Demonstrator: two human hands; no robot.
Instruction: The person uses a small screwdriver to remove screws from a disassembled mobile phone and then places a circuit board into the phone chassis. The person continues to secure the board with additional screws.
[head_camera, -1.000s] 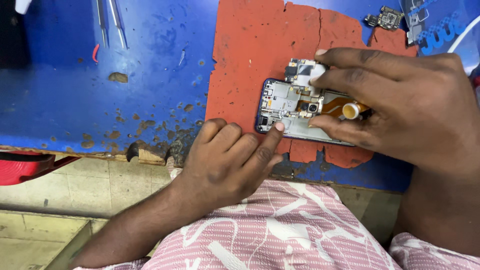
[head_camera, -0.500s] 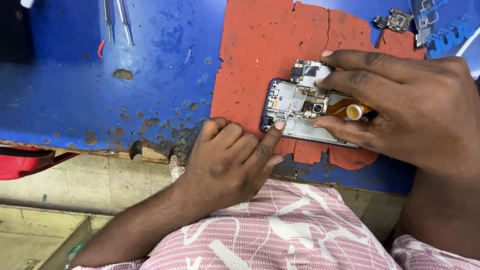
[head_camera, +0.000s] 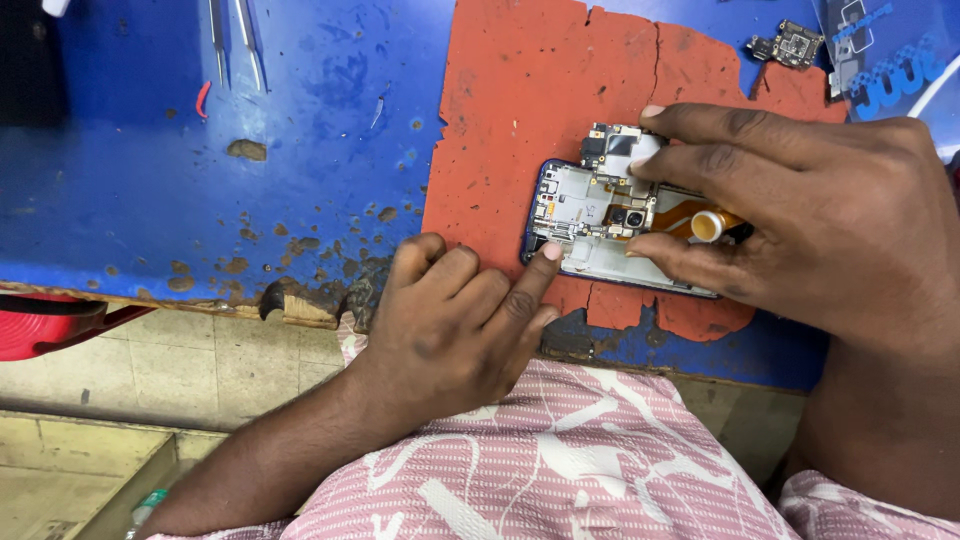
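Phone (head_camera: 590, 215) lies crosswise, camera end left, right hand (head_camera: 820, 215) fingers pinching it.

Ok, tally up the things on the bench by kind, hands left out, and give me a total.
Opened phone under the left hand and right hand: 1
Red work mat: 1
Tweezers: 2
Loose circuit board: 1
Total: 5

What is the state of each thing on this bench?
Phone: back cover off, circuit boards exposed, lying flat on the mat.
Red mat: cracked, edges chipped.
Blue table: paint worn and pitted.
Tweezers: lying unused.
Left hand: fingertip pressing the phone's corner.
Right hand: gripping the phone.
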